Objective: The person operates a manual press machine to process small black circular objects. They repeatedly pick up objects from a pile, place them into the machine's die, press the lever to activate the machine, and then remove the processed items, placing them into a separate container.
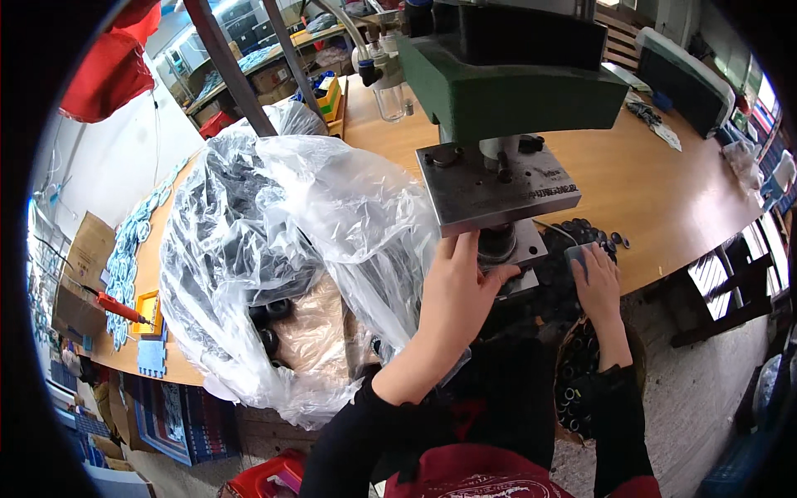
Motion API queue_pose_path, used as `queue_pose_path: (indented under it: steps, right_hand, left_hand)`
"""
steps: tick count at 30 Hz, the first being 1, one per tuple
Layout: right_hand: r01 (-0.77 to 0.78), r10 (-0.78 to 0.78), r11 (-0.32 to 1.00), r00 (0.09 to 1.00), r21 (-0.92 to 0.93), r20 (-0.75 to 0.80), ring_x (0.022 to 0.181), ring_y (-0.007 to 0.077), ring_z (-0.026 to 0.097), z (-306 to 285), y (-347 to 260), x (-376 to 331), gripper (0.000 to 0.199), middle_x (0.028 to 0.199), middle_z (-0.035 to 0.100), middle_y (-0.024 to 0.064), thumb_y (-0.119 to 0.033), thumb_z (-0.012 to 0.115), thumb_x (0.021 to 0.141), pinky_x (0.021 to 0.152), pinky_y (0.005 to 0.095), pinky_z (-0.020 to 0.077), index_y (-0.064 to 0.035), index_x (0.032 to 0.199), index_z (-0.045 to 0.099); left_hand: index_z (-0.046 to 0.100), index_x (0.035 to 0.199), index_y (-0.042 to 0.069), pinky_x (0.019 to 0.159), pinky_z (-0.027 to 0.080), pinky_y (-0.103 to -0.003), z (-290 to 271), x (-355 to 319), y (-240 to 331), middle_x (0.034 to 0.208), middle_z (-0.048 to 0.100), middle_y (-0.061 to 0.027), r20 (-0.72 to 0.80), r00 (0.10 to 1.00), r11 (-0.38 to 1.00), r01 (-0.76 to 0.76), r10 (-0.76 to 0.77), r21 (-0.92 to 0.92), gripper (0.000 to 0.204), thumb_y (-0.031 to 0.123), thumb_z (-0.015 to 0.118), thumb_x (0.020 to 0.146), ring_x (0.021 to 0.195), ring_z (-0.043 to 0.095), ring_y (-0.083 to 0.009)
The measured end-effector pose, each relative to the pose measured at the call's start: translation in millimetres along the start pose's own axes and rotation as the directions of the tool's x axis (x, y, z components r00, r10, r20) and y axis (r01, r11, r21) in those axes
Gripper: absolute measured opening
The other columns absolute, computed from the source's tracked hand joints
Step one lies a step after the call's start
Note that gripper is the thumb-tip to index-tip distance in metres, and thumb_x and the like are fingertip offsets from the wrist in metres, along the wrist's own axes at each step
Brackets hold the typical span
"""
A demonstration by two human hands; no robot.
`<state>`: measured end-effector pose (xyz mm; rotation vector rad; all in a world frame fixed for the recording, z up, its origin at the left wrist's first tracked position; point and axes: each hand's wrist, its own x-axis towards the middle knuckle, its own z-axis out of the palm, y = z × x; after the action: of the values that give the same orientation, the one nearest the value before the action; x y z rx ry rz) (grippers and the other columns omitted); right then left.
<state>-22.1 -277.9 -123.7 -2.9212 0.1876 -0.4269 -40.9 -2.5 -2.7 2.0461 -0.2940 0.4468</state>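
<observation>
My left hand (pixel 455 286) reaches in under the steel upper plate (pixel 502 187) of a green press (pixel 515 95). Its fingertips are hidden by the plate; the thumb lies in front of a round dark die (pixel 498 242) on the lower plate. Whatever the fingers grip there I cannot make out. To the right, my right hand (pixel 599 286) has its thumb and fingers around a flat grey piece (pixel 575 259), at the edge of a pile of small black rings (pixel 558 290). How far those fingers wrap round it is partly hidden.
A large clear plastic bag (pixel 349 195) with black round parts (pixel 278 309) covers the table left of the press. Below my right arm stands a basket (pixel 635 357) of black rings. Further left are a yellow tray (pixel 149 311), a red screwdriver (pixel 120 307) and light-blue pieces (pixel 124 257).
</observation>
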Motion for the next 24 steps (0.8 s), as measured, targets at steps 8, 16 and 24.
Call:
queue_pose_path:
  steps: [8, 16, 24]
  right_hand:
    - [0.004, 0.002, 0.996, 0.998, -0.084, 0.066, 0.134, 0.0274, 0.042, 1, -4, -7, 0.053, 0.144, 0.047, 0.0126, -0.045, 0.043, 0.100, 0.113, 0.0423, 0.0269, -0.0097, 0.139, 0.048]
    - [0.069, -0.074, 0.965, 0.997, 0.251, 0.009, 0.140, 0.0320, 0.033, 9, 11, -25, 0.052, 0.154, 0.033, 0.0101, -0.044, 0.035, 0.103, 0.116, 0.0463, 0.0207, -0.0151, 0.146, 0.040]
    - [0.090, -0.063, 0.961, 0.992, 0.261, -0.109, 0.136, 0.0321, 0.039, -13, 6, -54, 0.045, 0.148, 0.041, 0.0115, -0.030, 0.044, 0.103, 0.111, 0.0451, 0.0302, -0.0115, 0.144, 0.044]
  left_hand:
    - [0.070, 0.091, 0.003, 0.052, 0.044, -0.022, -96, -69, -1, 0.081, 0.064, -0.0044, 0.386, 0.917, 0.993, 0.120, -0.103, -0.020, 0.014, 0.012, 0.077, 0.082, 0.060, 0.056, -0.0087]
    - [0.062, 0.122, 0.006, 0.084, 0.049, -0.045, -205, -48, -169, 0.107, 0.065, -0.0230, 0.217, 0.867, 0.636, 0.139, -0.448, 0.759, 0.034, 0.008, 0.053, 0.089, 0.099, 0.063, -0.0389]
    - [0.030, 0.137, 0.008, 0.077, 0.056, -0.032, -216, -10, -174, 0.137, 0.045, -0.0194, -0.278, 0.960, 0.981, 0.025, 0.030, 0.192, 0.055, -0.010, 0.049, 0.089, 0.106, 0.063, -0.0276]
